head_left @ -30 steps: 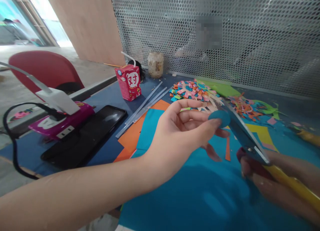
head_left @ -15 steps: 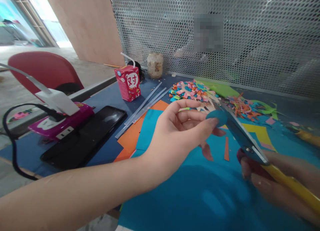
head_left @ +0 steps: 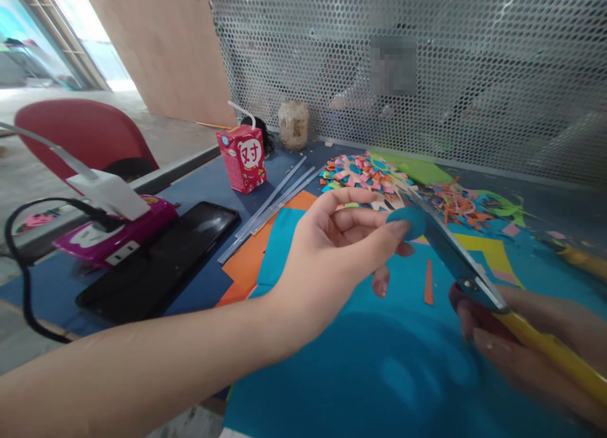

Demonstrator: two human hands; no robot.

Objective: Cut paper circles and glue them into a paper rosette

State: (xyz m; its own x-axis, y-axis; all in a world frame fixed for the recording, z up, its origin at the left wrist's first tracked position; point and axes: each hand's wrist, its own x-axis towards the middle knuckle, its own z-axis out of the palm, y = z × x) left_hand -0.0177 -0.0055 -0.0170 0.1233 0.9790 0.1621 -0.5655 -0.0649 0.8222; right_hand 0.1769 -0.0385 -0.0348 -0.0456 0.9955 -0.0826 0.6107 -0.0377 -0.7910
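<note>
My left hand [head_left: 346,236] pinches a small round piece of blue paper [head_left: 408,222] between thumb and fingers. From the right, my right hand [head_left: 512,337] grips a pair of scissors [head_left: 467,280] with a yellow handle; the blades reach up to the paper piece's right edge. How far the blades are apart I cannot tell. Beneath both hands lies a large blue paper sheet [head_left: 360,375], with a thin orange paper strip [head_left: 429,282] on it. Beyond the left hand is a pile of colourful fringed paper flowers [head_left: 360,170].
A red drink carton [head_left: 243,160] with a straw, a jar [head_left: 293,125] and clear plastic sticks [head_left: 270,210] stand or lie at the back left. Nearer are a black phone [head_left: 161,261] and a purple power strip [head_left: 118,232]. Paper scraps [head_left: 455,204] lie before a perforated metal screen [head_left: 303,52].
The left hand and the blue paper piece have shifted very slightly left. Its lower fingers have curled inward a little. The scissors stay by the paper's edge.
</note>
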